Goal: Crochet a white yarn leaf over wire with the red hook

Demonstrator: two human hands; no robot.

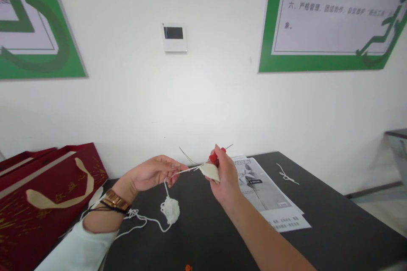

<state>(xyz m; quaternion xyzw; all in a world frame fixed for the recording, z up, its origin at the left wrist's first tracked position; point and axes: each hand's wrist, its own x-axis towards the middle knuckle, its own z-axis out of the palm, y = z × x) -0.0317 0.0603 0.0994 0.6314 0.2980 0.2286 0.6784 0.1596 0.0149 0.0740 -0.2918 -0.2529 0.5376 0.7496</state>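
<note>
My right hand [224,178] is closed on a red-handled crochet hook [218,155] and pinches a small cream crocheted piece [210,171] just above the dark table. My left hand [155,172] pinches the white yarn strand [186,170] that runs taut from the piece. The strand drops from my left fingers to a small white yarn ball [171,210] lying on the table [318,228]. More loose yarn trails toward my left wrist, which wears a gold watch [115,200].
Printed paper sheets [270,197] lie to the right of my hands. A short yarn scrap [286,175] rests near the table's far edge. Red gift bags [41,203] stand at the left. A white wall with green-framed posters is close behind.
</note>
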